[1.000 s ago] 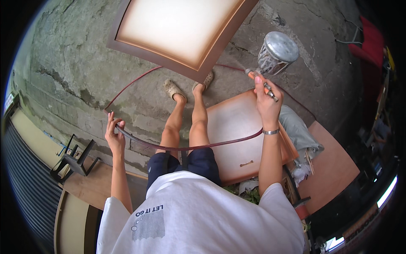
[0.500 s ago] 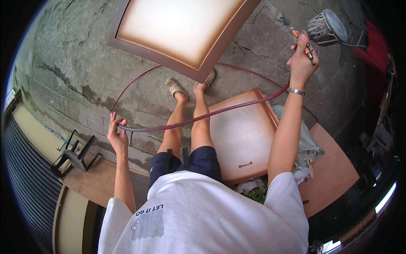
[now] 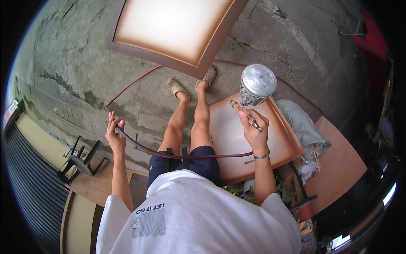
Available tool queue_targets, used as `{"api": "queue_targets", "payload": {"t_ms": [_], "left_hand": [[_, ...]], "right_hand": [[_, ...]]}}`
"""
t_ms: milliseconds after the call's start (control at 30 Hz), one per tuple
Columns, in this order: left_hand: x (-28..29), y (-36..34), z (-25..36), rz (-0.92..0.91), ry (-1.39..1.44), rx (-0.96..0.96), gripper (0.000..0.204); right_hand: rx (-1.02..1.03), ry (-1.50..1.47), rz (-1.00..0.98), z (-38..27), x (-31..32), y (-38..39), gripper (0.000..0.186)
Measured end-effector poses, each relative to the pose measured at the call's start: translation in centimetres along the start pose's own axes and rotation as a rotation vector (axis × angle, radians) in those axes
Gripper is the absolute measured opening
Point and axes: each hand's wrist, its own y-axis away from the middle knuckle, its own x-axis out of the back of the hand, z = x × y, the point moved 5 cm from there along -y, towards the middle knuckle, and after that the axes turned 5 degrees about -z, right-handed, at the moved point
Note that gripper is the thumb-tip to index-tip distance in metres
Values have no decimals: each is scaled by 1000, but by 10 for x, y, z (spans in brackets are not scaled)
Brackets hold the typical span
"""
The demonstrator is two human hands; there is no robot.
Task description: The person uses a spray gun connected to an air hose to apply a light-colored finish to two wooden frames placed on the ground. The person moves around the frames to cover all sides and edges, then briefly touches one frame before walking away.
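My right hand (image 3: 256,130) is closed around a spray gun with orange-and-metal parts (image 3: 247,116). A silvery, paint-stained cup (image 3: 258,82) sits on the gun's far side. On the left, my left hand (image 3: 115,135) grips a dark red hose (image 3: 190,156), which sags across my thighs to my right wrist. Where the hose meets the gun is hidden. Ahead of my feet is a framed panel (image 3: 165,25) with a pale middle and brown border. Below the gun lies a second pale panel (image 3: 228,139) with orange-brown shaded edges.
More red hose (image 3: 132,86) lies on the cracked concrete floor (image 3: 76,76). A black stool-like frame (image 3: 82,163) stands on a wooden board (image 3: 95,178) at left. To the right are a grey cloth bundle (image 3: 296,118) and a brown board (image 3: 338,165).
My right hand has brought the spray gun inward and nearer, from the far right to above the second panel. The hose sags lower. My left hand stays nearly in place.
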Motion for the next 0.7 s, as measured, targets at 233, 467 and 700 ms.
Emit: {"api": "queue_targets", "payload": {"t_ms": [233, 467, 700], "left_hand": [[-4, 1, 17, 1, -12, -13, 14], [-6, 8, 25, 74, 29, 34, 19], [-13, 18, 19, 125, 113, 111, 24]], "right_hand": [[12, 30, 176, 18, 29, -69, 27], [18, -25, 475, 18, 97, -182, 38], [187, -39, 665, -3, 137, -234, 46]]}}
